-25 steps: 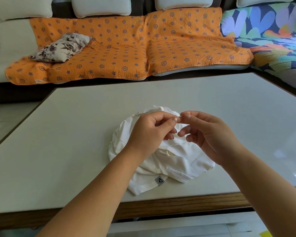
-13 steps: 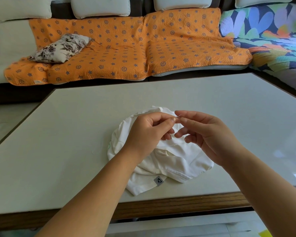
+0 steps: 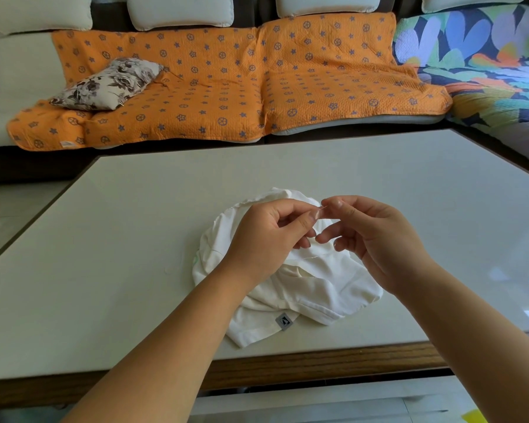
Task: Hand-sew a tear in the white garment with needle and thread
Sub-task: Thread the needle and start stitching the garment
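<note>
One white garment (image 3: 312, 288) of soft knit cloth lies crumpled in a rounded heap on the near middle of the table (image 3: 135, 239), with hemmed edges folded over one another and one small grey square label (image 3: 284, 321) sewn at its near edge. Two bare hands hover just above it. The left hand (image 3: 269, 236) has its fingers curled and its thumb pressed against its forefinger. The right hand (image 3: 370, 236) pinches thumb to forefinger too, its other fingers loosely bent. The two pinches meet tip to tip over the far side of the heap. They seem to close on the thread (image 3: 316, 255), of which one hair-thin pale strand shows below the hands, stretched across the cloth. The needle is too fine to make out. The table has a smooth, glossy off-white top that reflects window light at the right, and a brown wood-grain edge along the near side. Beyond it, a sofa bears one orange quilted cover (image 3: 226, 87) with a puckered texture, printed with purple stars and wheels. One plump rectangular floral pillow (image 3: 107, 83) rests on the cover's left part. Four cream back cushions (image 3: 180, 10) line the top, and one bright leaf-patterned blanket (image 3: 486, 71) drapes at the right.
</note>
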`<state>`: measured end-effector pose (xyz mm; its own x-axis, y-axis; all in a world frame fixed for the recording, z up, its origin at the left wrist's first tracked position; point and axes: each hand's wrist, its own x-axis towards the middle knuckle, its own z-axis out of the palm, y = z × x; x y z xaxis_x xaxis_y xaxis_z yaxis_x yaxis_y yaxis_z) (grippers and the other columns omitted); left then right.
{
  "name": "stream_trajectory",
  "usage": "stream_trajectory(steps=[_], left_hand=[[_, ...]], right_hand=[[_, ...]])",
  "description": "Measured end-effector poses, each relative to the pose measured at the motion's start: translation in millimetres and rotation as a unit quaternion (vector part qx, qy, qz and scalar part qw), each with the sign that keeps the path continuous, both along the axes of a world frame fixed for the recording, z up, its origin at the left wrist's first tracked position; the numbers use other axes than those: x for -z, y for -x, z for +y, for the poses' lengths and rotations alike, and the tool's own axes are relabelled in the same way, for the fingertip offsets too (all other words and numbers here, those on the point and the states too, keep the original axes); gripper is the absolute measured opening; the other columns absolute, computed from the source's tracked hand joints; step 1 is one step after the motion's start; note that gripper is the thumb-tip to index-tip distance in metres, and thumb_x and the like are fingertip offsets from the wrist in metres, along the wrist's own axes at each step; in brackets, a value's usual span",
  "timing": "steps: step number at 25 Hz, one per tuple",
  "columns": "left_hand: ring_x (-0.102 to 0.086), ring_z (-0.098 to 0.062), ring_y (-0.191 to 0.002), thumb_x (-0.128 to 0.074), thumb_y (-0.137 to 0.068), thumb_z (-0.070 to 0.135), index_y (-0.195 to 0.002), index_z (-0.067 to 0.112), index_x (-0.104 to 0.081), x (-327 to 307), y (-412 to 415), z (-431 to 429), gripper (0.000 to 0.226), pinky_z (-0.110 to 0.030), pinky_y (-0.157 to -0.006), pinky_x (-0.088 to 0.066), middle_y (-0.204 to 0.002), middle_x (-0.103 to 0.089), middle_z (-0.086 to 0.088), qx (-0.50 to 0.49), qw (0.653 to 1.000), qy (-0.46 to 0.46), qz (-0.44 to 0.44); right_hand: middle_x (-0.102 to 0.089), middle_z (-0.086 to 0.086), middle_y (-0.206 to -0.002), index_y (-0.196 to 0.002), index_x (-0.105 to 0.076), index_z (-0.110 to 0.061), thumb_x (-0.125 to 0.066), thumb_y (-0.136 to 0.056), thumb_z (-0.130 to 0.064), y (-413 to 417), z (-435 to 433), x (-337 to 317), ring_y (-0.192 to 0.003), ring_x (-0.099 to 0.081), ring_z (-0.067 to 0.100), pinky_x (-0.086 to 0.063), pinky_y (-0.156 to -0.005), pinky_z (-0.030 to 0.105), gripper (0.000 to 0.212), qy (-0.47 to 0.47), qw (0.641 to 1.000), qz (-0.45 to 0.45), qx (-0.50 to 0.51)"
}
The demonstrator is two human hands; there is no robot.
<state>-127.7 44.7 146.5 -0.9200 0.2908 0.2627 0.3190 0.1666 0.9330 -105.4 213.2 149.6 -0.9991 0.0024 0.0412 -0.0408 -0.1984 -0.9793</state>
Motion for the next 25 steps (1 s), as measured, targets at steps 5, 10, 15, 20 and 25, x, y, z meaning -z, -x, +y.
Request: stream_trajectory(steps=[5, 10, 15, 20, 25], left_hand=[[-0.062, -0.010, -0.061, -0.062, -0.096, 0.014, -0.092, 0.015, -0.074, -0.2, 0.9, -0.8, 0.013, -0.020, -0.063, -0.050, -0.067, -0.068, 0.004, -0.001, 1.000, -0.011, -0.014], [-0.062, -0.008, -0.060, -0.061, -0.096, 0.014, -0.090, 0.019, -0.075, -2.2, 0.4, -2.1, 0.015, -0.019, -0.062, -0.050, -0.064, -0.067, 0.006, 0.000, 1.000, -0.014, -0.015], [-0.061, -0.007, -0.059, -0.062, -0.095, 0.014, -0.091, 0.018, -0.075, -4.5, -2.6, -1.5, 0.014, -0.018, -0.063, -0.051, -0.063, -0.066, 0.008, 0.013, 0.999, -0.005, -0.031], [-0.064, -0.008, -0.063, -0.062, -0.095, 0.015, -0.095, 0.020, -0.075, -2.7, -2.1, -1.5, 0.014, -0.020, -0.064, -0.052, -0.068, -0.070, 0.006, 0.021, 0.999, -0.001, -0.033], [-0.062, -0.008, -0.062, -0.061, -0.096, 0.013, -0.094, 0.014, -0.075, -2.0, -0.5, -1.6, 0.015, -0.018, -0.061, -0.048, -0.069, -0.068, 0.004, 0.037, 0.997, -0.003, -0.069]], right_hand=[[-0.075, 0.012, -0.099, -0.116, -0.066, -0.008, -0.045, -0.102, -0.018, 0.2, 6.4, -0.9, -0.070, -0.069, 0.023, -0.051, -0.057, 0.024, 0.028, 0.021, 0.999, -0.009, -0.032], [-0.076, 0.009, -0.099, -0.111, -0.071, -0.014, -0.064, -0.081, -0.020, -2.3, 6.9, -2.0, -0.072, -0.071, 0.021, -0.052, -0.059, 0.022, 0.032, -0.019, 0.998, 0.022, -0.050], [-0.077, 0.005, -0.089, -0.094, -0.076, -0.014, -0.069, -0.078, -0.026, -3.2, 2.1, -0.8, -0.068, -0.070, 0.019, -0.049, -0.058, 0.022, 0.022, -0.072, 0.996, 0.050, -0.007], [-0.076, 0.006, -0.084, -0.087, -0.073, -0.007, -0.068, -0.082, -0.025, -1.4, -0.6, 0.4, -0.066, -0.070, 0.018, -0.048, -0.056, 0.023, 0.019, -0.083, 0.995, 0.042, 0.028], [-0.075, 0.007, -0.083, -0.086, -0.071, -0.005, -0.065, -0.091, -0.017, -0.1, -1.1, 0.8, -0.065, -0.071, 0.018, -0.047, -0.055, 0.024, 0.014, -0.098, 0.993, 0.039, 0.053]])
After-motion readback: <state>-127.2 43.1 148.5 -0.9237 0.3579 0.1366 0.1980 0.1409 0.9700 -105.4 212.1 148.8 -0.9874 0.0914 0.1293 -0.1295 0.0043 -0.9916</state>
